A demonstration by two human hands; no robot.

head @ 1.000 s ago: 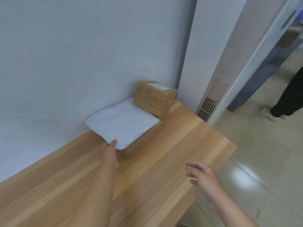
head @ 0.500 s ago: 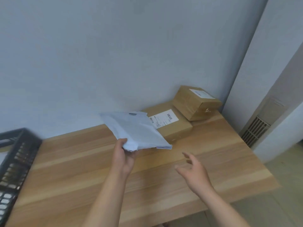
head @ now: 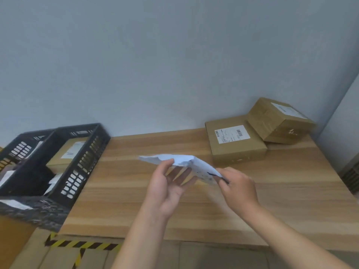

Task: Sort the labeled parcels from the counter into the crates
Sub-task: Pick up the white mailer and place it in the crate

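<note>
Two hands clamped on the white poly mailer (head: pixel 181 159) over my worktop (head: pixel 194 216): left hand (head: pixel 167 191) mid-edge, right hand (head: pixel 239 189) its corner.

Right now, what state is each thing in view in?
white mailer: lifted off the counter, bent, held at both ends.
left hand: thumb on top of the mailer, fingers under it.
right hand: pinches the mailer's right end.
flat box: lying on the counter, label up.
taller box: by the wall, closed, label up.
black crate: at the left, holds a brown box, label up.
</note>
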